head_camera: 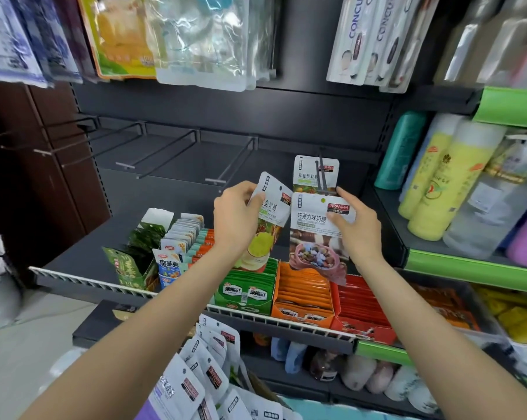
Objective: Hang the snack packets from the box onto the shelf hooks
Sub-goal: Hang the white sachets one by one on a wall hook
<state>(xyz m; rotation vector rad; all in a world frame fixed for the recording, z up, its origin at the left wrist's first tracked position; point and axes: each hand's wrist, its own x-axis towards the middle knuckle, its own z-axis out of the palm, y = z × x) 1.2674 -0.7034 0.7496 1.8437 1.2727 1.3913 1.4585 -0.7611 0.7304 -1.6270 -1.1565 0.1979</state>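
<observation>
1. The right hand (pixel 354 225) grasps a chocolate candy packet (pixel 318 237) by its upper right corner, thumb across the front near the dark red logo and the index finger reaching up along the top edge.
2. That packet is white at the top with a small round hang hole, black characters across the middle, and a picture below of a pinkish bowl heaped with brown and pale blue pieces. Its top edge sits just below the tip of a dark hook (pixel 322 177).
3. A hung packet (pixel 309 174) is already on that hook, behind the held one: white top, a red logo, fruit colours lower down.
4. The left hand (pixel 235 213) grips a fruit candy packet (pixel 270 219), fingers curled round its left edge. It tilts to the right and touches or overlaps the chocolate packet's left side; it has a white top with a red logo, and yellow-green fruit printed below.
5. To the left, empty hooks (pixel 171 150) stick out from the dark back panel (pixel 256 110).
6. Below the hands, a shelf (pixel 89 281) with a white ribbed rail carries display trays of green sachets (pixel 247 294), orange sachets (pixel 304 298) and red sachets (pixel 359 307).
7. Lower still, near the person, lies a heap of loose white packets (pixel 207 368); the box holding them is hard to make out.
8. At right, yellow bottles (pixel 447 177) stand on a green-edged shelf.
</observation>
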